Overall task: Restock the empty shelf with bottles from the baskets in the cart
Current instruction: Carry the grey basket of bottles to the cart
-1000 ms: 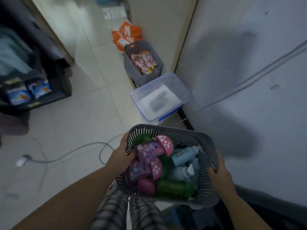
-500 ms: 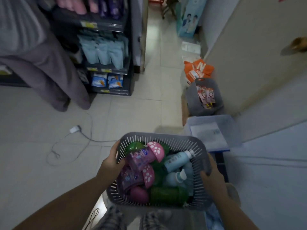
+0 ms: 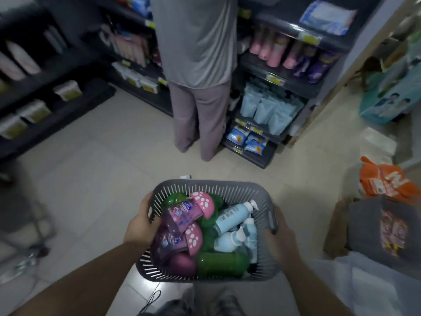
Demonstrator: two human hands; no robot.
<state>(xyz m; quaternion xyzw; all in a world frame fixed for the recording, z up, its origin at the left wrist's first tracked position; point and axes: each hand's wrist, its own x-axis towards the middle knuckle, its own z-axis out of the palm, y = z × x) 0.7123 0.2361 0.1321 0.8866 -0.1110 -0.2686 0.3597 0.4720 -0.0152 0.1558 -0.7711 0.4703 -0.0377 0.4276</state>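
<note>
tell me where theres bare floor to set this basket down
Bare tiles lie ahead of the basket, bordered by the left shelves and the standing person. The right side is crowded: orange packs and a grey bin. A cable lies near your feet.

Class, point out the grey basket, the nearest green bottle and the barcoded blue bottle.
grey basket [image 3: 211, 183], head view, far rim.
nearest green bottle [image 3: 222, 264], head view, mid body.
barcoded blue bottle [image 3: 230, 216], head view, labelled body.
</note>
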